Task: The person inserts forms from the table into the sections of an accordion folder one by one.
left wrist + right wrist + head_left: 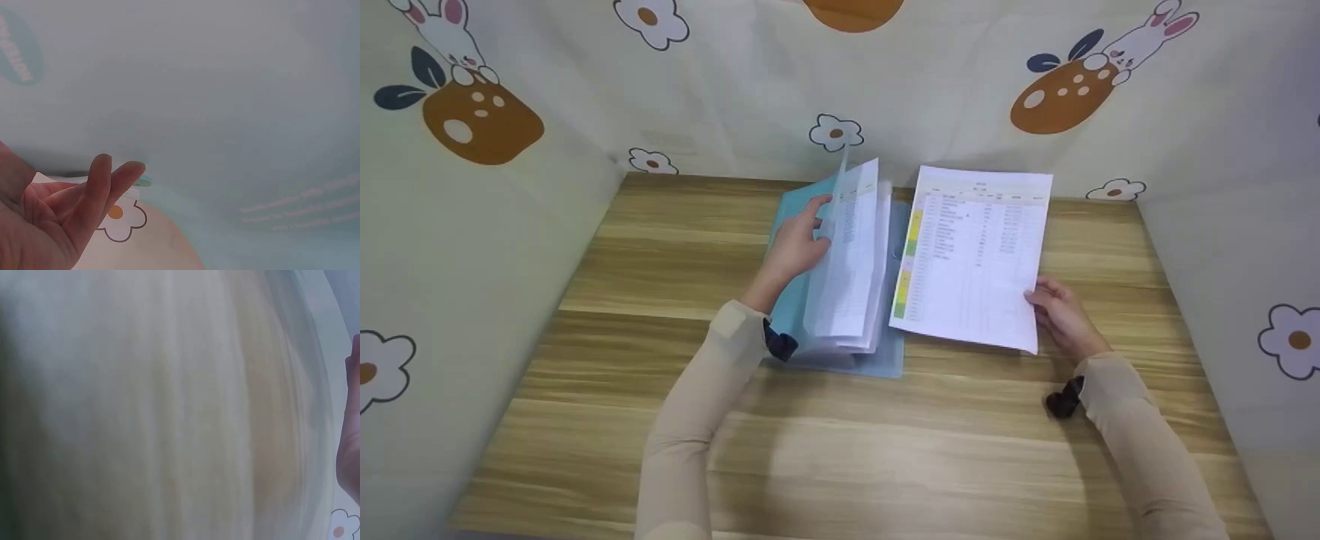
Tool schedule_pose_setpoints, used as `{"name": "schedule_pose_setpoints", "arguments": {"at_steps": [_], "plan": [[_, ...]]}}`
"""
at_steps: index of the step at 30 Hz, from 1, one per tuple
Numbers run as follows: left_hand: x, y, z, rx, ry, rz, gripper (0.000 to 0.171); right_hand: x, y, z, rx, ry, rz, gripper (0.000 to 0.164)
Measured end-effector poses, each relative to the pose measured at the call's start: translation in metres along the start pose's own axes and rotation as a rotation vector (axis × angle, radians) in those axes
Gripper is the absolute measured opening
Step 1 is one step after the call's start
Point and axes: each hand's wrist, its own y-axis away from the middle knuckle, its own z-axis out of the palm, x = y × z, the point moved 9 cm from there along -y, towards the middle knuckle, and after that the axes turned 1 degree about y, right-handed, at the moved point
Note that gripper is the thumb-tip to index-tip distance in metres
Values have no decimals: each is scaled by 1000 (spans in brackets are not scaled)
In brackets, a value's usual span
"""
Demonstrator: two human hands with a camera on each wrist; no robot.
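Observation:
A blue folder (870, 365) lies open on the table with several printed sheets (855, 262) standing up from it, behind a translucent cover or sleeve. My left hand (797, 244) is at the left side of these raised sheets, its fingers extended against them. In the left wrist view, the left hand (67, 219) touches the edge of a pale blue surface with faint lettering. To the right, my right hand (1061, 311) pinches a loose printed sheet (971, 262) by its lower right edge. The right wrist view shows just part of the right hand (351, 422); the rest is blurred.
The wood-grain table (885, 465) is bounded by a patterned cloth (945, 90) at the back and both sides. Each wrist carries a small black camera, the left one (780, 341) close to the folder. The loose sheet's left edge is near the folder's right side.

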Motion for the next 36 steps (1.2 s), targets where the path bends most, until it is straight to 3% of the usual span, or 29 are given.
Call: {"name": "schedule_pose_setpoints", "arguments": {"at_steps": [12,21,36], "plan": [[-1,1,1,-10,10,-14,57,2,1,6,2,38,32,22],[0,0,0,7,-4,11,58,1,4,0,22,130,-10,20],[-1,1,0,-6,8,-10,57,1,5,-6,30,115,-37,20]]}}
